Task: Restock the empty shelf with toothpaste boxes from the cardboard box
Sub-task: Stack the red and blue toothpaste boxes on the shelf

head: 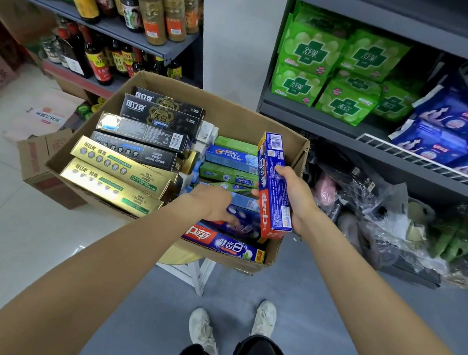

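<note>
An open cardboard box point(235, 109) on a white stool holds several toothpaste boxes: black and gold ones point(116, 163) on its left side, blue and green ones point(230, 159) on its right. My right hand point(297, 200) grips a blue and red toothpaste box point(275, 182), held upright over the box's right edge. My left hand point(214, 204) reaches down into the box, its fingers on a dark blue toothpaste box point(246, 223); whether they curl round it is hidden. Another blue and red toothpaste box point(224, 244) lies at the near edge.
A grey shelf unit point(336, 125) at the right carries green packs point(310, 54) and blue packs point(444, 138). Plastic-wrapped goods point(383, 222) fill its bottom level. Bottles and jars point(146, 13) stand on shelves at the left. A smaller carton point(43, 162) sits on the floor beside the box.
</note>
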Demonstrator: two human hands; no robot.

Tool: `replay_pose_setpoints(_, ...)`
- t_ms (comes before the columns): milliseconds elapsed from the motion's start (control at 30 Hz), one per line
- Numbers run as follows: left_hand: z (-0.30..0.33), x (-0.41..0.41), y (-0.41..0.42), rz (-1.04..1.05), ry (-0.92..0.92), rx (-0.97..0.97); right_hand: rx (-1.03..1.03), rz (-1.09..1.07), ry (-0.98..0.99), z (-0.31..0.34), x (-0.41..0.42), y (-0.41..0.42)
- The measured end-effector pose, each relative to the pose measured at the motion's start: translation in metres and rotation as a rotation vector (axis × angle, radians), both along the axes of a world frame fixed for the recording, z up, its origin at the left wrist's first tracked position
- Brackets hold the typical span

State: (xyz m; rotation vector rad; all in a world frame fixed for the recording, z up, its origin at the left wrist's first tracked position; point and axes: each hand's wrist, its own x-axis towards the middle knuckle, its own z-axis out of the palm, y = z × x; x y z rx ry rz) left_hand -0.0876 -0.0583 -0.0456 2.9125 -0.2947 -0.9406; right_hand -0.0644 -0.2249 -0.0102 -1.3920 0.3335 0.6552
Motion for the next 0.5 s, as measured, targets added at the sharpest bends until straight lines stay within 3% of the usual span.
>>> replay_pose_setpoints(233,0.034,0.014,0.014,0.536,-0.02,-0.47,0.136,-0.141,0.015,0.008,0.0,-0.007)
replay_pose_setpoints(367,0.052,0.015,0.002,0.87,0.193,-0.948,0.206,-0.207,0.038,0.02,0.004,-0.02)
replay_pose_setpoints(500,0.073,0.028,-0.033,0.885,0.272,-1.262,0.191,-0.273,0.0,0.039,0.009,-0.044)
